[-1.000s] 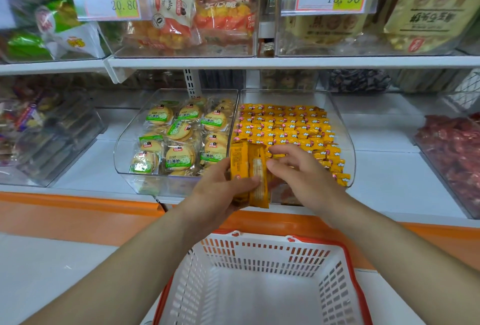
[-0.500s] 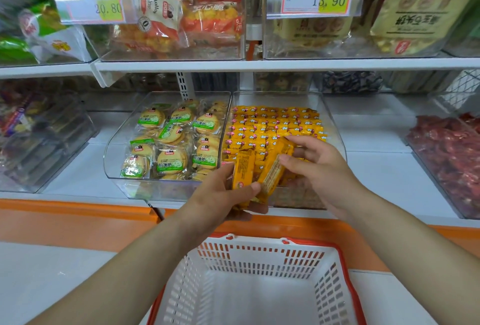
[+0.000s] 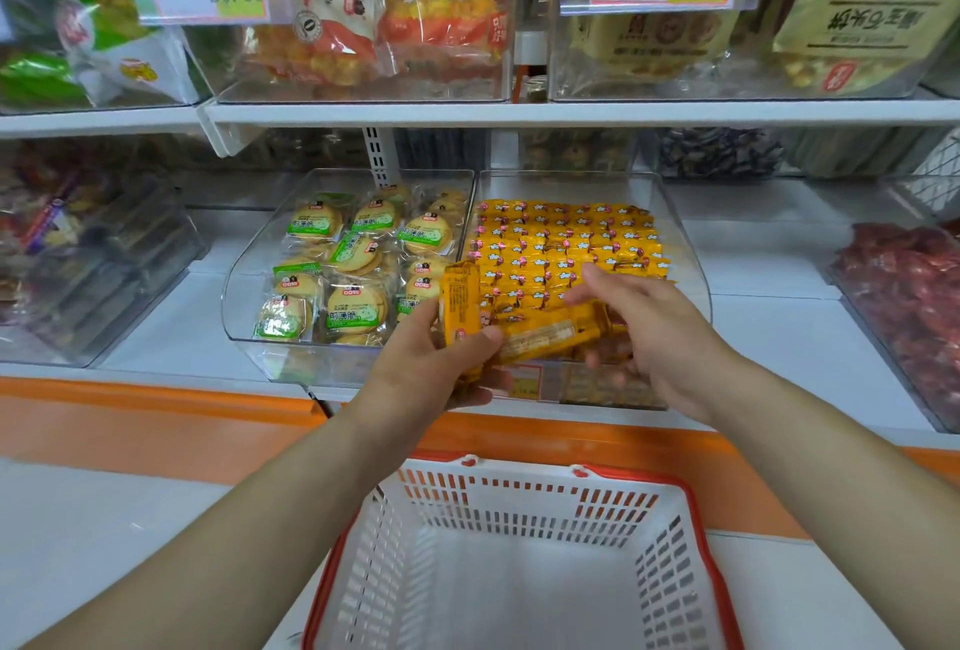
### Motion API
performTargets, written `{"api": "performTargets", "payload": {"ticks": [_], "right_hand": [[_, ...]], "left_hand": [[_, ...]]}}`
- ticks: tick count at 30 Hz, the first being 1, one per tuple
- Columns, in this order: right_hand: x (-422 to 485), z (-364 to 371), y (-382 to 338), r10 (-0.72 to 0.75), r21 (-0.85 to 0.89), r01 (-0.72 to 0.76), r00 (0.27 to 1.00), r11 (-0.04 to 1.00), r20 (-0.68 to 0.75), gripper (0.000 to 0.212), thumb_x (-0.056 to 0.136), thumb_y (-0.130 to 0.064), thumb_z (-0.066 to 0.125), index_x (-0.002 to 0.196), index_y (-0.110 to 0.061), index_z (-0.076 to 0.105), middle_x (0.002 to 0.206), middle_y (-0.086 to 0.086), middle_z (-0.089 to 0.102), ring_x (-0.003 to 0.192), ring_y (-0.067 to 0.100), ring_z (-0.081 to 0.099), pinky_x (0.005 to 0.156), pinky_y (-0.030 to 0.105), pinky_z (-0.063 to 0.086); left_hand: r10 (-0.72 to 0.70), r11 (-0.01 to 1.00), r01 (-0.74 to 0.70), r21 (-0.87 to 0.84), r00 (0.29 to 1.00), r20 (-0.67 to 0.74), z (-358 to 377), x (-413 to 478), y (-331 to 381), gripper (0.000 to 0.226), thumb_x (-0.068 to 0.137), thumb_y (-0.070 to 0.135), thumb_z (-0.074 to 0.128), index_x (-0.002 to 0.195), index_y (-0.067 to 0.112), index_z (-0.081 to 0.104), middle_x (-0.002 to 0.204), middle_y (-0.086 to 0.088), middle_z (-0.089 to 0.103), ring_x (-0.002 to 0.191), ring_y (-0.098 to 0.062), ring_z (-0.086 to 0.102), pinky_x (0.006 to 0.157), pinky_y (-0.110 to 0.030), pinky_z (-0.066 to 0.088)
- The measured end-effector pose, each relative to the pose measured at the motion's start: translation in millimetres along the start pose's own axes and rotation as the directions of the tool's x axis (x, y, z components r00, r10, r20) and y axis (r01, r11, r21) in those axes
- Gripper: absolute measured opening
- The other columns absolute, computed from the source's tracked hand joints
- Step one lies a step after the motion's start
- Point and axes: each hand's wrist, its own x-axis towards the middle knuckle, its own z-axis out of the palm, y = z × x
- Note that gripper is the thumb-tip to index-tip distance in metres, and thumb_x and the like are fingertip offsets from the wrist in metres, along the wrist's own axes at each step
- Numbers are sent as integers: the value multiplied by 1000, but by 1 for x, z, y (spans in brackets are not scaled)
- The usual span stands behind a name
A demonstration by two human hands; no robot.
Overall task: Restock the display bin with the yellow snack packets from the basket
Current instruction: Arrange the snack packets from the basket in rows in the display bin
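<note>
Clear display bin (image 3: 693, 260) on the lower shelf is filled with neat rows of yellow snack packets (image 3: 561, 244) down to where the hands are; no packets are seen in the white basket (image 3: 519, 475) below. A small upright stack (image 3: 460, 293) is gripped by the left hand (image 3: 431, 374), fingers curled round it, at the bin's front-left corner; one crosswise packet (image 3: 550, 335) is held at its far end by the right hand (image 3: 660, 337), fingers loosely wrapped. That packet is best turned to match the rows, laid flat against the nearest row, then released.
</note>
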Motion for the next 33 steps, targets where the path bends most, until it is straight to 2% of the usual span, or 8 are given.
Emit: {"api": "performTargets", "payload": {"ticks": [3, 7, 11, 18, 24, 27, 30, 33], "right_hand": [[0, -2, -2, 1, -9, -1, 999, 1000, 36, 29, 76, -44, 75, 90, -19, 75, 78, 4, 73, 54, 20, 64, 42, 24, 48], [2, -7, -3, -95, 12, 95, 995, 995, 10, 18, 80, -17, 81, 96, -23, 75, 102, 7, 75, 74, 23, 72, 56, 28, 56], [4, -6, -1, -149, 3, 149, 989, 989, 12, 27, 80, -2, 79, 96, -24, 77, 114, 0, 70, 102, 18, 70, 70, 32, 59], [4, 0, 0, -59, 199, 60, 998, 978, -12, 50, 78, 9, 75, 120, -16, 66, 123, 12, 65, 101, 27, 72, 80, 37, 60], [2, 9, -4, -47, 89, 44, 999, 995, 28, 22, 89, -6, 71, 109, -14, 69, 105, 16, 66, 77, 23, 72, 63, 30, 59], [1, 11, -3, -26, -60, 31, 996, 998, 87, 17, 81, -6, 78, 93, -15, 70, 105, 20, 70, 80, 30, 73, 72, 39, 62], [-4, 16, -2, -14, -218, 60, 978, 974, 210, 32, 68, -25, 91, 91, -29, 70, 100, 7, 77, 91, 29, 74, 78, 45, 59], [-5, 20, -7, -26, -176, 87, 946, 980, 322, 65, 62, -40, 93, 117, -53, 60, 107, -1, 75, 97, 23, 74, 83, 47, 60]], "left_hand": [[45, 996, -46, 70, 999, 15, 0, -2, -1, 29, 94, 14, 70, 120, 18, 60, 99, -6, 79, 86, -25, 78, 65, -26, 60], [13, 999, -13, 30, 1000, 27, -1, -3, 2, 23, 96, 15, 67, 118, 18, 62, 101, -2, 79, 92, -21, 78, 69, -27, 62], [-36, 999, 36, 19, 999, -11, 0, -4, 1, 24, 95, 15, 68, 118, 14, 62, 99, -9, 79, 87, -25, 79, 64, -26, 61], [-32, 994, 31, 101, 999, 11, 0, -4, 0, 28, 92, 12, 73, 118, 12, 62, 99, -10, 79, 86, -26, 79, 72, -33, 64], [1, 996, 0, 89, 1000, -16, -5, -3, 5, 18, 93, 13, 71, 110, 13, 67, 93, -6, 80, 84, -23, 79, 68, -28, 63], [63, 994, -54, 93, 994, -87, -10, -1, 7, 13, 93, 13, 71, 106, 15, 69, 95, -8, 79, 86, -23, 77, 71, -31, 63], [185, 977, -171, 131, 978, -101, -13, 0, 11, 12, 93, 14, 71, 104, 18, 71, 92, -3, 80, 86, -20, 77, 67, -26, 61], [256, 952, -244, 183, 966, -44, -18, 0, 17, 16, 94, 15, 71, 109, 18, 71, 96, 1, 80, 89, -16, 77, 67, -22, 60]]}}
